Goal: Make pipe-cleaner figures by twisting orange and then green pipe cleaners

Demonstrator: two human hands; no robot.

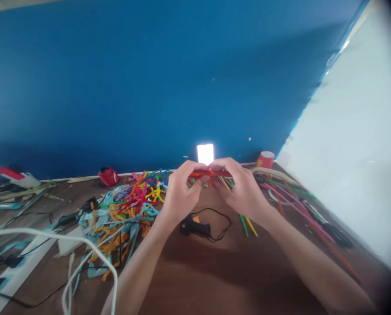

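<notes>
My left hand (181,192) and my right hand (239,189) meet above the brown table (215,271), both pinching a red-orange pipe cleaner (210,174) held level between the fingertips. A short orange twist hangs from its middle. Yellow and purple stems stick out below my right fingers. A pile of colourful pipe cleaners (134,199) lies just left of my left hand. A black glue gun (195,227) with its cord lies on the table under my hands.
Green and yellow stems (248,225) lie under my right wrist, long pink stems (300,210) to the right. A red cup (265,159) and a bright white screen (205,153) stand by the blue wall. White cable (84,249) and tools crowd the left side.
</notes>
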